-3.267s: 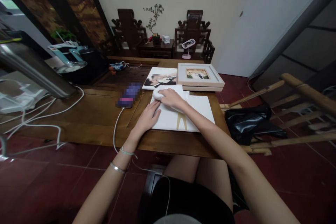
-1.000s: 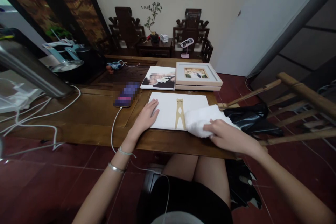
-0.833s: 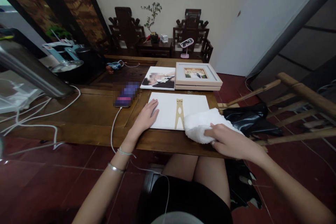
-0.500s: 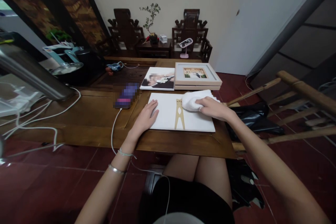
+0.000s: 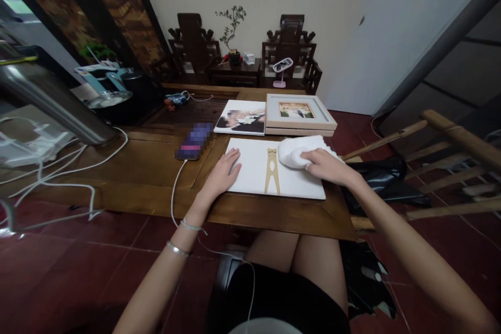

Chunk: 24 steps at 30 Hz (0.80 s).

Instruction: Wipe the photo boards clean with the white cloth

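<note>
A white panel lies flat near the table's front edge, with a gold-coloured, A-shaped stand leg against its upper face. My left hand rests on the panel's left edge, fingers stretched out and holding nothing. Over the panel's upper right part, my right hand grips a bunched white cloth and presses it down. The cloth covers that corner and hides some of my right fingers.
Behind the panel lie a photo panel and stacked picture frames. Left are a plugged-in phone, white cables and a steel flask. A wooden chair stands at the right.
My right hand and the cloth have shifted slightly to the right on the panel. My left hand stays on the left edge. The whole view has moved a little.
</note>
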Available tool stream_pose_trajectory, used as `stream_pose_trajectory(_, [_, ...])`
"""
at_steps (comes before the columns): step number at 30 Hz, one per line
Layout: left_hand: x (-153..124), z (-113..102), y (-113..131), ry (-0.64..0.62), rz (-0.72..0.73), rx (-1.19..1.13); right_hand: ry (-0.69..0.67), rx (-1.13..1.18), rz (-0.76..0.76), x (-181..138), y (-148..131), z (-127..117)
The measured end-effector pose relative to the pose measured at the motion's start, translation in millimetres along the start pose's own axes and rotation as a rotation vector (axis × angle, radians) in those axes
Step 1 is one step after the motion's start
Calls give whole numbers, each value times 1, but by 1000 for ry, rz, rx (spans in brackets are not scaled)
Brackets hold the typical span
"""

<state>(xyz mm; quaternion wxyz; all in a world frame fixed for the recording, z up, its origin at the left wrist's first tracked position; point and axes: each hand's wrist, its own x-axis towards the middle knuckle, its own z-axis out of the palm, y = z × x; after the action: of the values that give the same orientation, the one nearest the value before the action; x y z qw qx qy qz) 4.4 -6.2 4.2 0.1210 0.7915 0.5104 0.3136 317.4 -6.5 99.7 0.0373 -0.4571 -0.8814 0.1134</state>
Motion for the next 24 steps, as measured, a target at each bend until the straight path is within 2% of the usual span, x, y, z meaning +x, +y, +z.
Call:
stream_pose_trajectory(6, [0,0,1,4,-8,6,-78,-38,-31,-73,-52,18])
stream_pose_trajectory(10, [0,-1,2,2,-12,9,-112,19,-47,-90,-63,18])
stream_pose_trajectory(13, [0,-1,3,-1,-17,7,-116,3,-46,-76,-53,15])
stream_pose_trajectory(18, [0,1,0,13,-25,1,-33,-49,-11,-22,-32,13])
stream_pose_trajectory(24, [1,3,-5,-9,-12,28,85,-47,10,39,-29,30])
